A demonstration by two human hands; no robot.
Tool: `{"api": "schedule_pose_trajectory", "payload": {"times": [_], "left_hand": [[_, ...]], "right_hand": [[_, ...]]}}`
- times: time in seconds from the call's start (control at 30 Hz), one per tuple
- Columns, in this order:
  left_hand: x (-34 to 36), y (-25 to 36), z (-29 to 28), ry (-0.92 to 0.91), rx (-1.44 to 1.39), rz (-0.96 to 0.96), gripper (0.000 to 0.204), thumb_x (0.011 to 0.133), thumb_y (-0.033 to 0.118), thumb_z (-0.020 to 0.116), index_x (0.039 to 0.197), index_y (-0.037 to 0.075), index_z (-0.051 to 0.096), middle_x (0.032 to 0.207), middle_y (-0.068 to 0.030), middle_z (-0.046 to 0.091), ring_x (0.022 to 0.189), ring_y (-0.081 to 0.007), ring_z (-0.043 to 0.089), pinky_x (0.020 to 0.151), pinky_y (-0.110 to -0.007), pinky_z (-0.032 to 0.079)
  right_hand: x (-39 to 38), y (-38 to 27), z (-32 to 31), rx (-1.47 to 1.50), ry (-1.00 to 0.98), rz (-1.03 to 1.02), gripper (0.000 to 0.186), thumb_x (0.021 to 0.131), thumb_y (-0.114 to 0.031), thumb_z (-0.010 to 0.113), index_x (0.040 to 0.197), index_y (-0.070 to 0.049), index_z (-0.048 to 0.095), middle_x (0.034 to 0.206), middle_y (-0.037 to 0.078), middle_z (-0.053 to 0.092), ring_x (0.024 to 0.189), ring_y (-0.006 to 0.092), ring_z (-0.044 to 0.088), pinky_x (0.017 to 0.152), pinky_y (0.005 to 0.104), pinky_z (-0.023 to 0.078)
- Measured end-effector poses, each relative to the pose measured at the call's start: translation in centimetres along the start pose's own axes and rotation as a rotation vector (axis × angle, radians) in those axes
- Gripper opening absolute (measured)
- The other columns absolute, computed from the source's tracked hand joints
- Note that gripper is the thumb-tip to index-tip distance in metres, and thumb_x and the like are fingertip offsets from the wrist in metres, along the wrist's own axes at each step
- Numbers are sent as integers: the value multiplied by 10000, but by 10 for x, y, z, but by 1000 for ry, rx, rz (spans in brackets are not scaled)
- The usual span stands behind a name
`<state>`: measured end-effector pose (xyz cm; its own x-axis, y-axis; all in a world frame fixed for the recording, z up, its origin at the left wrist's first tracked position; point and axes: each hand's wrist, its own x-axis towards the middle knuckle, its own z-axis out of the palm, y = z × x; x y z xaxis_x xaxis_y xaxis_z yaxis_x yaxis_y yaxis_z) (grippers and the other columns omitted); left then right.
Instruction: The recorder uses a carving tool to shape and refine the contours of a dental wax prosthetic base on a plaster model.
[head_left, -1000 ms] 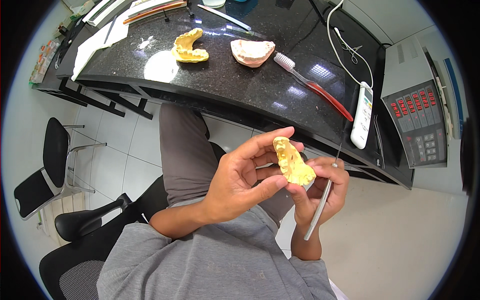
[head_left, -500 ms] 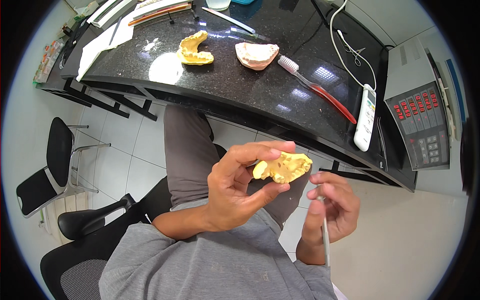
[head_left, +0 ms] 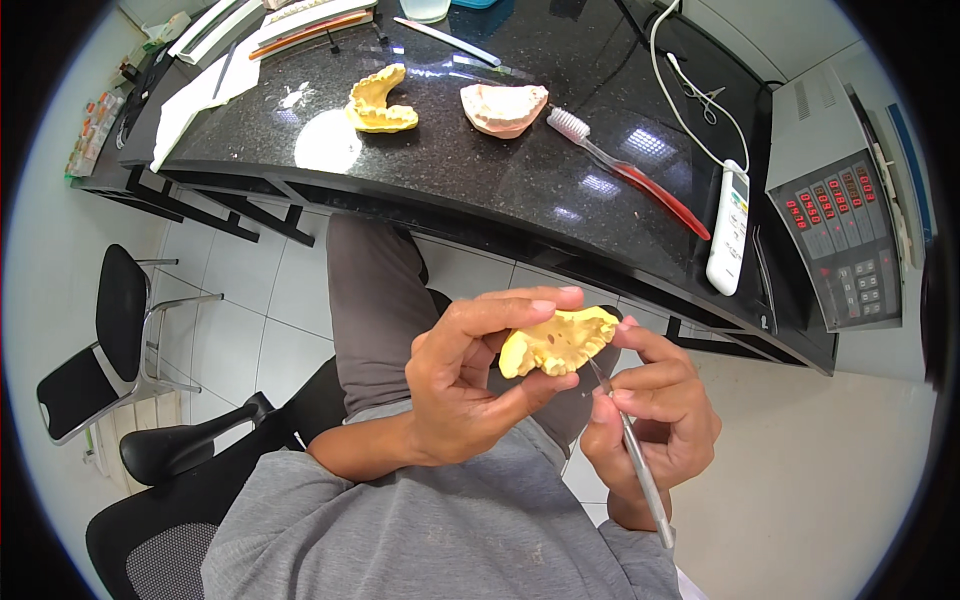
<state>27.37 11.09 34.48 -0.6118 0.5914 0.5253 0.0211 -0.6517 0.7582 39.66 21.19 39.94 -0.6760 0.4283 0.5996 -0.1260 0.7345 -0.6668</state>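
Between the thumb and fingers of my left hand [head_left: 465, 370] is a yellow plaster dental cast [head_left: 560, 345], held above my lap with its hollow, toothed side showing. My right hand [head_left: 660, 420] pinches a slim metal carving tool [head_left: 640, 465], its narrow tip at the cast's lower right edge. My right index fingertip rests by the cast's right end. Whether the tip touches the plaster I cannot tell. On the black table lie a second yellow dental cast [head_left: 380, 103], horseshoe-shaped, and a pink-and-white dental cast [head_left: 504, 110].
A red-handled toothbrush [head_left: 650, 188], a white remote control [head_left: 730, 225] and scissors [head_left: 708, 100] lie on the black stone table [head_left: 430, 165]. A device with a red digital display [head_left: 835, 240] stands at the right. A black chair [head_left: 120, 320] is at the left.
My right hand has brought the carving tool's tip up to the cast and swung its handle lower right. My left hand has tilted the cast slightly. The view has shifted a little.
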Motion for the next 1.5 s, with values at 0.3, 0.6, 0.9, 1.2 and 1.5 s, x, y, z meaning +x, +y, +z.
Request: {"api": "schedule_pose_trajectory", "payload": {"times": [0.3, 0.6, 0.9, 1.2, 1.5], "left_hand": [[1, 0, 1, -4, 49, 39, 545, 732, -105, 767, 1210, -33, 516, 1246, -261, 578, 1150, -290, 609, 936, -343, 548], [-1, -4, 1, 18, 41, 27, 504, 733, -92, 772, 1173, -32, 535, 1218, -250, 587, 1113, -269, 625, 907, -329, 570], [-5, -6, -2, 52, 75, -7, 453, 740, -66, 779, 1124, -37, 541, 1200, -250, 594, 1093, -258, 636, 890, -323, 582], [-4, -3, 0, 72, 80, -33, 431, 745, -45, 786, 1101, -49, 544, 1172, -248, 608, 1062, -255, 653, 892, -318, 585], [-5, -2, 1, 96, 120, -69, 440, 736, -51, 791, 1105, -39, 551, 1162, -229, 622, 1063, -248, 653, 884, -310, 586]], "right_hand": [[4, -1, -3, -17, -56, 13, 244, 689, 28, 761, 815, -50, 567, 708, 88, 652, 951, 333, 696, 861, 464, 575], [2, 1, 0, -9, -27, 57, 164, 712, 23, 682, 810, -49, 572, 681, 88, 628, 912, 336, 680, 880, 474, 550], [10, 2, 2, -41, -46, 36, 212, 635, 69, 724, 724, -34, 562, 655, 88, 623, 912, 337, 711, 780, 428, 595], [10, 2, 2, -51, -45, 30, 229, 622, 60, 742, 717, -36, 557, 647, 81, 610, 905, 335, 714, 746, 409, 599], [8, 6, 4, -43, -45, 29, 234, 618, 53, 749, 711, -34, 552, 646, 102, 620, 902, 334, 716, 747, 403, 596]]}}
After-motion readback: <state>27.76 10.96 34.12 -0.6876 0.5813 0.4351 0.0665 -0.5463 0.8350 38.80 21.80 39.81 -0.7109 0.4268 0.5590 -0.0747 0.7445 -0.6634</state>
